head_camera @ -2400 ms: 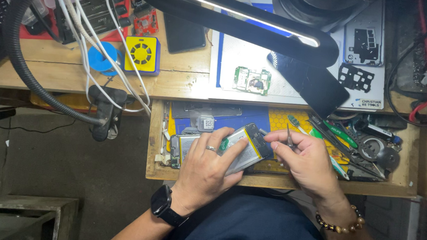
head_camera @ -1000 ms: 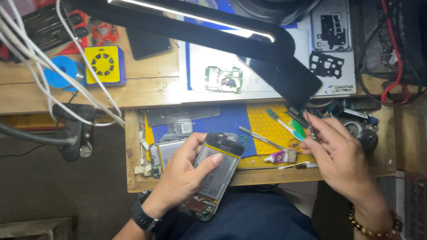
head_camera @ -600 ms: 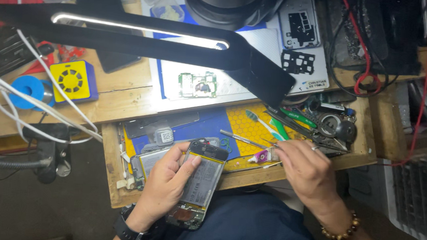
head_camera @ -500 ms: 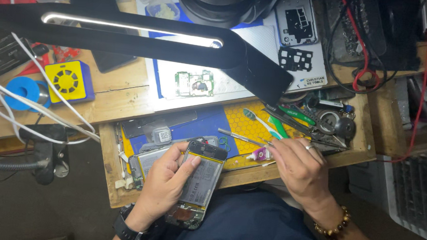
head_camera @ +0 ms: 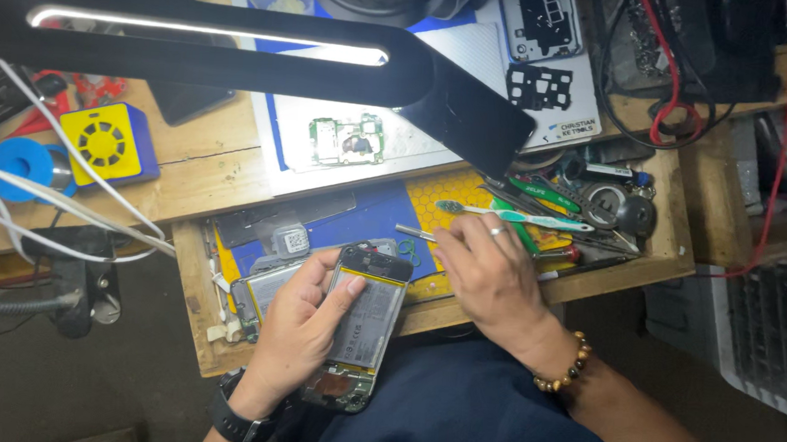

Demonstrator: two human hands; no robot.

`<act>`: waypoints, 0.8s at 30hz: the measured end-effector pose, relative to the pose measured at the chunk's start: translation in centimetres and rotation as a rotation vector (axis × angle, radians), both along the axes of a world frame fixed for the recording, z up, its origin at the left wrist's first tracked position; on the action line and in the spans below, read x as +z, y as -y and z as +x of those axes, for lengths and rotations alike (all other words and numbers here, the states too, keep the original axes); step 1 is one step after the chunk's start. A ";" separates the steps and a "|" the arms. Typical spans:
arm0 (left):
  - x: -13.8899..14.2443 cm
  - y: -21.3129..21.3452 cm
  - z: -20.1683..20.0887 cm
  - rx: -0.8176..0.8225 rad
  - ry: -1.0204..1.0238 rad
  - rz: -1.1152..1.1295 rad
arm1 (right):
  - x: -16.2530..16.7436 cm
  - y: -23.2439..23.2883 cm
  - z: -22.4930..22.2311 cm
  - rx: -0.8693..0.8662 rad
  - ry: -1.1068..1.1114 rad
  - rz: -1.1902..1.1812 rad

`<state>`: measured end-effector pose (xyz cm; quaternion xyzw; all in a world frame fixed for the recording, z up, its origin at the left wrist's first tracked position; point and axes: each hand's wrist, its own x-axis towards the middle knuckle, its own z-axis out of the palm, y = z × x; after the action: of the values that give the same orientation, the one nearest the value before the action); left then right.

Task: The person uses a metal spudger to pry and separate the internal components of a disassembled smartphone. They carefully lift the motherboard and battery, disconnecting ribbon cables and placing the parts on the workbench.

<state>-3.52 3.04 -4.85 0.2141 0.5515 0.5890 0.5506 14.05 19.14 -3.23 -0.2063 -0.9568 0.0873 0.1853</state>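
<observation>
At the far left of the frame a blue solder spool [head_camera: 16,163] and a yellow-and-blue fan box [head_camera: 111,143] sit on the wooden worktop [head_camera: 205,169], with white cables [head_camera: 67,206] trailing across them. Above, a black lamp arm [head_camera: 240,52] spans the upper part of the frame. Lower, left of centre, the left hand [head_camera: 300,334] — a black watch on its wrist — grips an opened phone [head_camera: 362,324], back cover off and battery showing, fingers wrapped around its left edge and thumb laid on the battery. The phone hangs over the near edge of the worktop, above the lap. Above it, a green circuit board [head_camera: 346,141] lies on a white mat. Right of centre, the right hand [head_camera: 486,272] rests on the yellow mat [head_camera: 454,193], fingers curled toward a thin metal tool [head_camera: 414,233] — I cannot tell whether it pinches it. Just beyond lies a green-and-white toothbrush [head_camera: 521,218].
</observation>
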 end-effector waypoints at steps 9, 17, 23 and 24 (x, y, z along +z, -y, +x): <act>-0.8 -0.1 -0.1 0.007 0.041 0.027 | 0.6 -0.4 0.1 0.034 -0.018 -0.047; -0.3 0.3 -0.4 0.008 0.004 0.022 | -0.5 -5.5 6.5 -0.269 -0.172 -0.110; -0.4 0.2 0.0 0.002 -0.023 -0.009 | 1.1 -7.6 12.1 -0.430 0.051 -0.135; -0.4 0.2 0.0 0.006 -0.021 0.002 | 1.2 -7.8 12.6 -0.453 0.100 -0.165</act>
<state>-3.52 2.88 -5.22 0.2192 0.5573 0.5889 0.5427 26.65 26.89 -2.01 -0.4339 -0.8839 0.1110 0.1349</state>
